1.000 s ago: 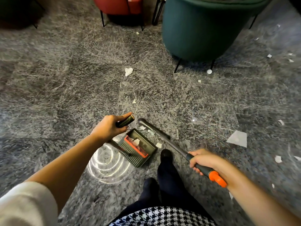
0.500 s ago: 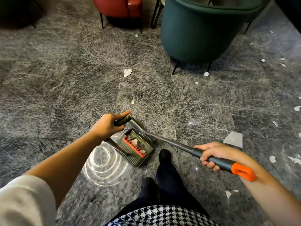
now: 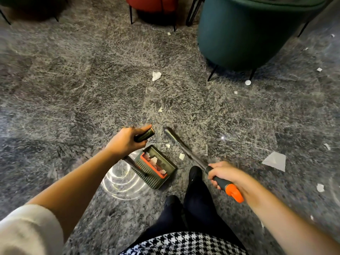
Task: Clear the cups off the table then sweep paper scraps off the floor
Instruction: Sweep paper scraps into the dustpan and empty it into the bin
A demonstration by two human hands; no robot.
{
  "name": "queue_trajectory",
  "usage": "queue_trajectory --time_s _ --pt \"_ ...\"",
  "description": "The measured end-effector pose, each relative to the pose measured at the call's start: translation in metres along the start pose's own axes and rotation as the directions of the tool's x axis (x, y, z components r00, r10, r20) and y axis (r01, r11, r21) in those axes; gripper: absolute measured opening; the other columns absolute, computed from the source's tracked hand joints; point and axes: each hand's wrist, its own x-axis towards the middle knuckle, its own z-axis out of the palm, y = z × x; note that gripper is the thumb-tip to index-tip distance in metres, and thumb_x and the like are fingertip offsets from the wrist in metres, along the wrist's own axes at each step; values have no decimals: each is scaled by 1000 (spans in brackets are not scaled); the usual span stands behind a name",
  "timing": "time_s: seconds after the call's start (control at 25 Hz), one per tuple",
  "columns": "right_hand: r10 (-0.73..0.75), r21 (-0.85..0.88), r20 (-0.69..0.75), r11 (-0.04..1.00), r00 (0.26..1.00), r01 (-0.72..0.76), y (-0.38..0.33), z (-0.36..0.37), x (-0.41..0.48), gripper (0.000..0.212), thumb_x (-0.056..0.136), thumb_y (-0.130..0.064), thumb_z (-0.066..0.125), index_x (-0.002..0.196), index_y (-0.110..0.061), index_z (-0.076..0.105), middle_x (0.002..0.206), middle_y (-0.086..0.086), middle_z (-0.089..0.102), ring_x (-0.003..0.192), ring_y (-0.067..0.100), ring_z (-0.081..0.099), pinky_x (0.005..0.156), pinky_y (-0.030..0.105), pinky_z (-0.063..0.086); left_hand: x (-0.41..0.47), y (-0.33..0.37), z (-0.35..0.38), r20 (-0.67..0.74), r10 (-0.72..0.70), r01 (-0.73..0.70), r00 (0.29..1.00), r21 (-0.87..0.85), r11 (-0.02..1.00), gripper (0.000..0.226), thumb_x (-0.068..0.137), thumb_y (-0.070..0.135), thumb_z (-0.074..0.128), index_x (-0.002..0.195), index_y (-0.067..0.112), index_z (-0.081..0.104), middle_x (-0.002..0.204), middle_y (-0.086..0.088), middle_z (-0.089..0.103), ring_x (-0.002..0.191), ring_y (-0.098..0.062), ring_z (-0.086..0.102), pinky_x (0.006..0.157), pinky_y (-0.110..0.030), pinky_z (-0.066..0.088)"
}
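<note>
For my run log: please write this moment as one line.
stage: sweeping | left hand: holds dustpan handle | right hand: holds broom handle | dustpan: scraps inside | floor: scraps remain

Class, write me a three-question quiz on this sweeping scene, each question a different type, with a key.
1. True or false: the dustpan already holds paper scraps.
2. Which hand grips the broom handle? A) left hand B) right hand
3. Fill in: the crumpled paper lies on the ___.

Key: 1 true; 2 B; 3 floor
</note>
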Motion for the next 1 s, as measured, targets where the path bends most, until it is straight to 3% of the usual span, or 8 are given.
queue_trajectory --time_s 0.16,0.28,0.36,0.44,0.56,0.8,0.88,1.0 --pt "60 56 131 996 990 -68 -4 13 -4 64 85 12 44 143 -12 34 43 9 46 27 13 42 31 14 35 0 -9 -6 -1 -55 55 998 -19 998 46 80 9 70 125 18 62 75 14 69 49 16 49 49 -4 36" --pt "95 129 215 984 972 -125 -19 -5 -14 58 89 12 38 141 -14 35 50 8 44 26 10 40 28 12 32 -6 -16 -9 -35 -31 29 999 -47 998 44 77 2 71 119 11 66 98 -9 73 53 26 46 51 2 33" --pt "96 138 263 981 960 -136 -28 -19 -22 53 91 11 32 140 -11 35 54 8 42 26 8 39 27 11 31 -12 -17 -9 -37 -25 24 999 -27 999 49 78 5 72 124 16 63 97 -9 72 56 19 52 52 -2 36" --pt "94 165 284 976 954 -145 -37 -31 -30 51 92 10 29 139 -10 35 56 8 42 27 7 38 26 11 31 -16 -16 -9 -9 -72 73 997 5 997 53 81 12 70 130 27 57 88 -4 73 62 0 61 57 -16 44" --pt "70 174 239 978 969 -113 -52 -38 -36 53 92 11 33 140 -13 35 54 9 44 26 9 39 27 12 32 -24 -16 -11 4 -139 139 990 40 989 55 83 17 67 134 34 52 81 -2 70 65 -16 63 61 -31 48" --pt "-83 -13 71 996 994 84 -108 -36 -26 54 87 15 39 138 -5 35 48 11 45 23 11 39 27 12 32 -18 -28 -34 -245 -316 294 917 -124 948 57 83 14 68 136 29 51 79 -5 66 50 9 37 61 -30 44" --pt "-110 -61 31 992 993 112 -140 -45 -13 54 87 15 40 138 -1 34 54 12 43 22 11 39 28 11 32 -2 -35 -48 -292 -346 320 892 -136 938 57 83 15 68 135 30 52 70 -2 58 47 4 35 59 -29 41" --pt "-129 -95 1 987 992 128 -191 -65 13 50 88 14 40 138 8 35 56 13 40 22 10 40 28 11 33 31 -49 -68 -317 -366 340 875 -135 931 57 82 16 69 134 32 52 73 -7 64 52 -1 40 62 -34 47"
